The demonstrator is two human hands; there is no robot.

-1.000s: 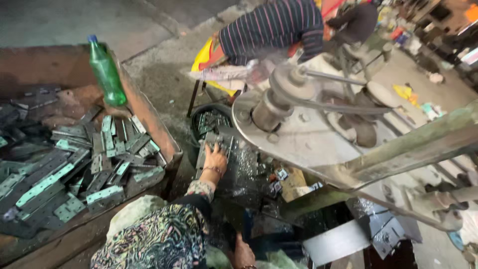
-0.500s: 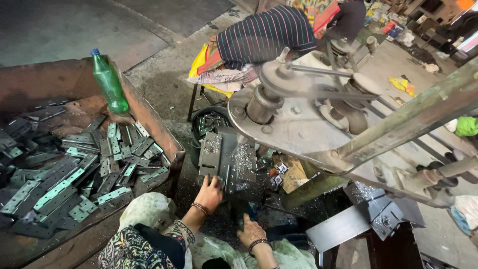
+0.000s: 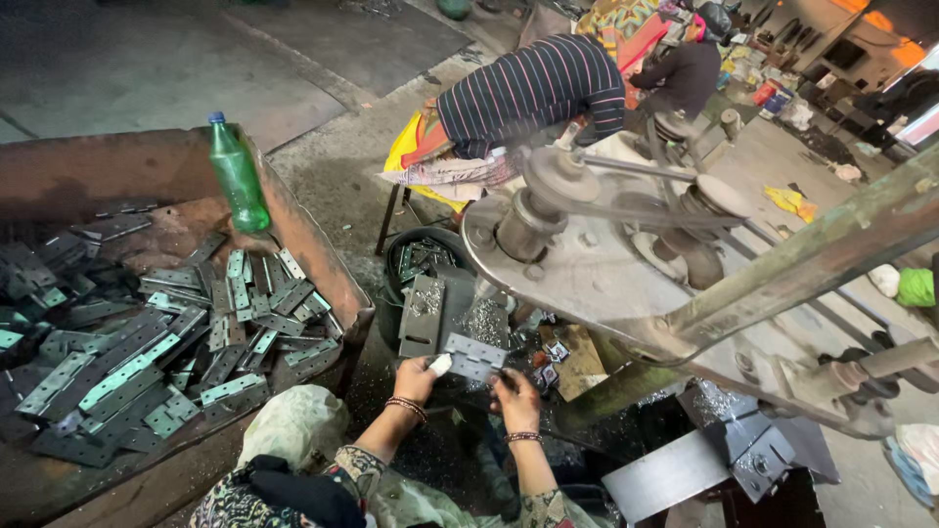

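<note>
Both hands, left hand point(image 3: 415, 379) and right hand point(image 3: 515, 399), grasp a flat grey metal hinge plate point(image 3: 473, 357) at lower centre, its long axis lying left-right across the frame.

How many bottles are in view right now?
1. A green plastic bottle with a blue cap stands upright on the far rim of the rusty tray of metal hinges, left of the machine. Others may be hidden among the clutter.

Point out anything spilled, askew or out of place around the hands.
Metal shavings lie strewn beside the upright plate, just past the hinge held in both the left hand and right hand. A green bottle stands oddly among the heaped hinges in the rusty tray.
</note>
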